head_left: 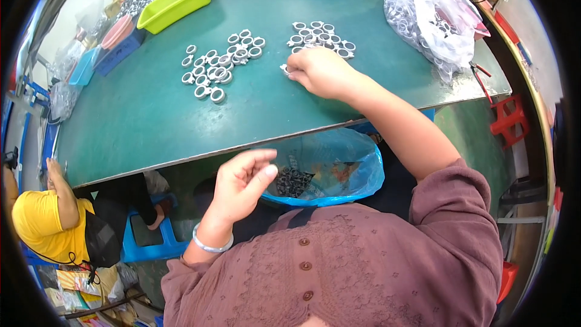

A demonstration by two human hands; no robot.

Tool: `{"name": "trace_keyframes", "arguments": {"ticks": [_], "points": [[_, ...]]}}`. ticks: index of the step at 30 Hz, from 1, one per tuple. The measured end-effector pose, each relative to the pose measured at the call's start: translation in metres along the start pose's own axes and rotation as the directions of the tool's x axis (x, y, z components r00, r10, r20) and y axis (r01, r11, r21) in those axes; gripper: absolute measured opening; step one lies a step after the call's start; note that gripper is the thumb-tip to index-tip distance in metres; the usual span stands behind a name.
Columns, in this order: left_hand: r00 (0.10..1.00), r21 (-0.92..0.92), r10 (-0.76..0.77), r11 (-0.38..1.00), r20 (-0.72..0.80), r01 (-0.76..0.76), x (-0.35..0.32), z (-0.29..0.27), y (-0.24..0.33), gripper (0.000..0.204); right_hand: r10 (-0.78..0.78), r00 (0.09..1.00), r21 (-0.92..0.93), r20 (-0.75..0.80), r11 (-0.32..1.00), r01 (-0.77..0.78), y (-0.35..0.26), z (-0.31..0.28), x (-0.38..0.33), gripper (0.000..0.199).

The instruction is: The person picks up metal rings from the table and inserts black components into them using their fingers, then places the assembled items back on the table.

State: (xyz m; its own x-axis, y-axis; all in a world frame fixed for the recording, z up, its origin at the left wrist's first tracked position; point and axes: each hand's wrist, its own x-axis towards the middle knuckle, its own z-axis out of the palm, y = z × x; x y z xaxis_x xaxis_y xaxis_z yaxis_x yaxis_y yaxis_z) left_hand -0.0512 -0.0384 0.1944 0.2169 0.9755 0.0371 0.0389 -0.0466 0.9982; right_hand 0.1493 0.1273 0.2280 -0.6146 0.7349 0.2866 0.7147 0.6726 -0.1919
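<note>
The green table point(139, 121) bears 2 ring clusters point(225, 63).

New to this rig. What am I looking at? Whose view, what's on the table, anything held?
There's no machine here: these are a person's two bare hands. The single picture comes from a wide fisheye camera worn on that person's head, looking down, so straight edges bend near the rim. Picture left is the person's left.

On the green table lie two loose groups of silvery rings, one left, one right. Farther back stand plastic trays, including a lime-green tray; a clear bag of parts sits at the right.

The right hand has its fingertips at a ring beside the right group; a firm grip can't be confirmed. The left hand looks empty, in front of the table edge.
</note>
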Motion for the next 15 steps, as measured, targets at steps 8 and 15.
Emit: {"name": "trace_keyframes", "arguments": {"ticks": [8, 15], "points": [[0.979, -0.218, 0.108, 0.965, -0.176, -0.145, 0.056, 0.026, 0.017, 0.041, 0.107, 0.929, 0.701, -0.355, 0.688, 0.188, -0.052, 0.006, -0.068, 0.012], [0.965, -0.085, 0.247, 0.963, -0.091, -0.255, 0.060, 0.040, 0.008, 0.033, 0.113, 0.946, 0.759, -0.302, 0.630, 0.167, -0.042, 0.004, -0.082, 0.018]]}}
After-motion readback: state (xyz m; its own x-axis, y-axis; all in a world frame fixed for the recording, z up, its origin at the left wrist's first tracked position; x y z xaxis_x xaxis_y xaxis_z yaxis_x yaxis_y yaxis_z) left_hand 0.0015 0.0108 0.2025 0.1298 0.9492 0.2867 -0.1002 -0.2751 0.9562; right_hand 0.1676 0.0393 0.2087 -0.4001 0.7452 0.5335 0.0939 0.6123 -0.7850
